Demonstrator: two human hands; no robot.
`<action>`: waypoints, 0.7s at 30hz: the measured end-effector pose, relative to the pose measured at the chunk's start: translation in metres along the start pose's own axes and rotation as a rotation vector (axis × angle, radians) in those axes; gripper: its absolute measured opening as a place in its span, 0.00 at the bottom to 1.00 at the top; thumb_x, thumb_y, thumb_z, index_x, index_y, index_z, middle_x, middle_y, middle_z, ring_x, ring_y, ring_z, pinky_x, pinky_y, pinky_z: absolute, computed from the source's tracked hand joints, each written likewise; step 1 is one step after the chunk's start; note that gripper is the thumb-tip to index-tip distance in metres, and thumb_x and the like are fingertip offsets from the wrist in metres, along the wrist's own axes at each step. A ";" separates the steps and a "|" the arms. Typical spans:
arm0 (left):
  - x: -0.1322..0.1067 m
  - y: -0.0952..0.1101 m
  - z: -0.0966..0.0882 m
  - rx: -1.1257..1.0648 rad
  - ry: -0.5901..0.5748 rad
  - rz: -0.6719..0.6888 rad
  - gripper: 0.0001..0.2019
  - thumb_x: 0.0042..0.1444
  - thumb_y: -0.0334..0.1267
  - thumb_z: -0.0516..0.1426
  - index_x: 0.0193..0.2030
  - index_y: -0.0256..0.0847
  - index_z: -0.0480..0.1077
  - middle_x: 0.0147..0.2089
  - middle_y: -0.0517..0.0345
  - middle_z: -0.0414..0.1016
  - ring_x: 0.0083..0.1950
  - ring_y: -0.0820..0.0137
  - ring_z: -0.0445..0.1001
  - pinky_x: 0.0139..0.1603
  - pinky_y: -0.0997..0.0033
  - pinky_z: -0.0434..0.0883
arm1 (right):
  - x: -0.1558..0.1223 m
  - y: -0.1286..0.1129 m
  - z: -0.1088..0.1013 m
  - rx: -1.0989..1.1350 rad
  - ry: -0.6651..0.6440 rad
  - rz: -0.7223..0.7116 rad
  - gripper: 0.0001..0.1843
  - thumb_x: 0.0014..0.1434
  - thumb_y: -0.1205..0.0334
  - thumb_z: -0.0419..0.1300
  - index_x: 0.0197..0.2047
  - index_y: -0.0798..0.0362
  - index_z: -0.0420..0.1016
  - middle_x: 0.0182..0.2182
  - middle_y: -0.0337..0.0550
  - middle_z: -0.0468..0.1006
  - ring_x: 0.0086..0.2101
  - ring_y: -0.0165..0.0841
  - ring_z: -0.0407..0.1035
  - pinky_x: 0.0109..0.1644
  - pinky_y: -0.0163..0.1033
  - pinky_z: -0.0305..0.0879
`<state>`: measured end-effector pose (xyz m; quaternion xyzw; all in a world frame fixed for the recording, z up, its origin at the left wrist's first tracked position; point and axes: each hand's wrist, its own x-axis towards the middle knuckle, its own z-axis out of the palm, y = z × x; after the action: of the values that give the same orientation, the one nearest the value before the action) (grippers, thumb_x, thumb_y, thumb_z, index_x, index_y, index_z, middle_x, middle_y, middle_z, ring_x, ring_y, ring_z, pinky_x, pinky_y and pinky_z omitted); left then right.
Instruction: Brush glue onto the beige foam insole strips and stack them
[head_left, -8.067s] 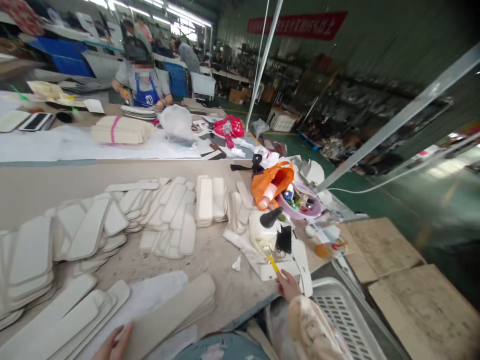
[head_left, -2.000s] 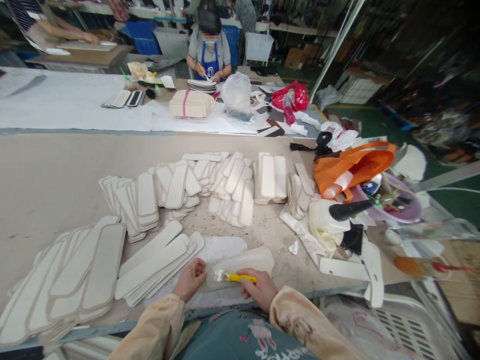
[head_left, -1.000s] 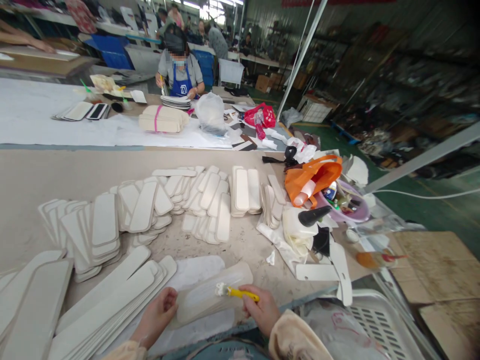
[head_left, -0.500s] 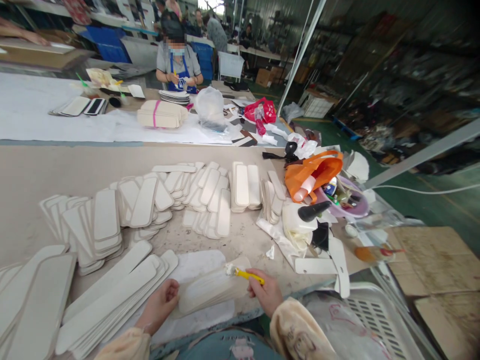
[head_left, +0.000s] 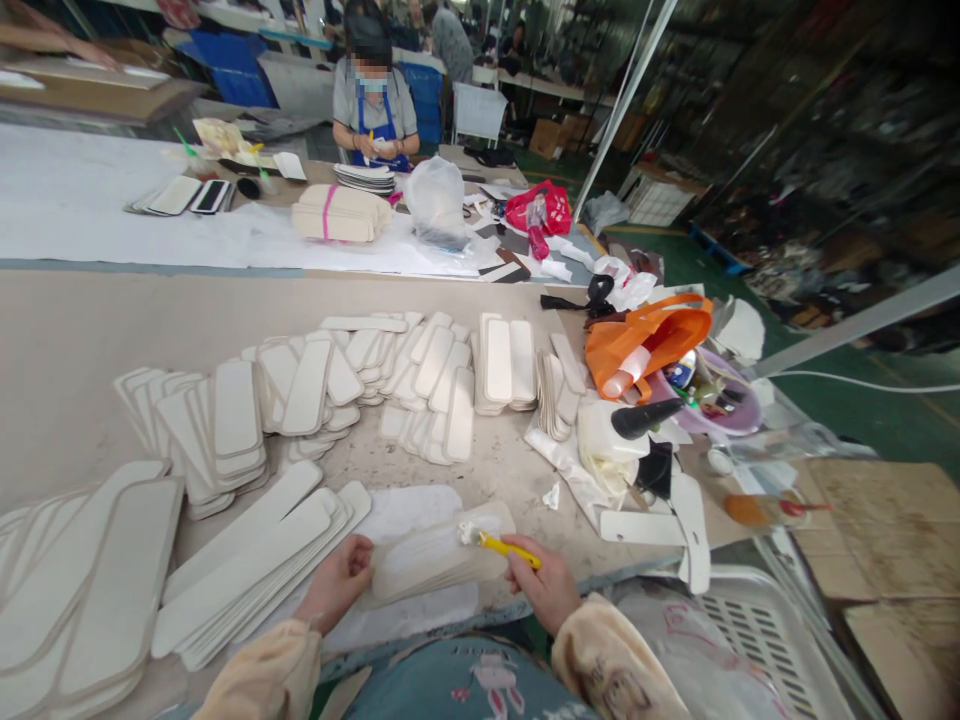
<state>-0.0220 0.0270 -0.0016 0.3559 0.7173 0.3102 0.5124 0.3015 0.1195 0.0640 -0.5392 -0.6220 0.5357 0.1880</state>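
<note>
A long rounded white strip [head_left: 435, 555] lies near the table's front edge on a white sheet [head_left: 405, 520]. My left hand [head_left: 337, 580] is closed on the strip's left end and pins it down. My right hand [head_left: 544, 585] is closed around a small brush with a yellow handle [head_left: 502, 545]. The brush's white bristle tip rests on the strip's upper right part. A stack of longer white strips [head_left: 255, 560] lies just left of my left hand.
Several piles of shorter white pieces [head_left: 360, 385] spread across the table's middle. At the right stand an orange bag [head_left: 645, 335], a purple basin [head_left: 727, 415] and a black-handled tool [head_left: 645, 418]. A white crate [head_left: 720, 650] sits below the edge. A person in a blue apron [head_left: 375, 95] works at the far table.
My right hand fetched the yellow brush from the clutter at the right to the strip. Over the last second the bristles moved from mid-strip toward its right end. The left hand stays on the left end.
</note>
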 end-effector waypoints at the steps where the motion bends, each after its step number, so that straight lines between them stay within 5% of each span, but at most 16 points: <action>1: 0.000 0.001 0.000 0.001 -0.005 -0.005 0.14 0.40 0.40 0.55 0.35 0.40 0.63 0.25 0.64 0.65 0.26 0.71 0.66 0.28 0.70 0.63 | 0.000 0.001 0.003 -0.012 -0.012 0.001 0.23 0.60 0.48 0.51 0.48 0.56 0.74 0.23 0.42 0.76 0.21 0.32 0.72 0.27 0.36 0.71; 9: -0.001 0.002 -0.001 -0.011 -0.021 0.004 0.13 0.40 0.39 0.54 0.36 0.40 0.63 0.26 0.64 0.65 0.27 0.71 0.66 0.29 0.70 0.63 | -0.003 0.012 -0.037 -0.076 0.191 0.102 0.25 0.60 0.47 0.51 0.49 0.58 0.73 0.23 0.42 0.75 0.22 0.33 0.72 0.29 0.38 0.70; 17: 0.000 0.006 -0.002 -0.013 -0.024 0.002 0.13 0.39 0.39 0.56 0.35 0.40 0.63 0.25 0.65 0.65 0.26 0.72 0.65 0.28 0.71 0.62 | -0.009 -0.004 0.017 0.098 -0.141 0.023 0.19 0.59 0.52 0.52 0.47 0.54 0.75 0.22 0.40 0.75 0.20 0.32 0.70 0.27 0.37 0.70; 21: 0.000 0.003 -0.002 -0.013 -0.033 0.008 0.13 0.41 0.39 0.55 0.36 0.40 0.63 0.25 0.65 0.65 0.26 0.72 0.64 0.27 0.71 0.62 | -0.012 0.006 0.005 0.008 -0.104 0.018 0.20 0.59 0.52 0.52 0.47 0.55 0.75 0.22 0.42 0.76 0.21 0.33 0.71 0.27 0.38 0.70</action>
<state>-0.0234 0.0287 0.0013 0.3605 0.7054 0.3108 0.5252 0.3047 0.1057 0.0607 -0.5156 -0.6238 0.5671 0.1528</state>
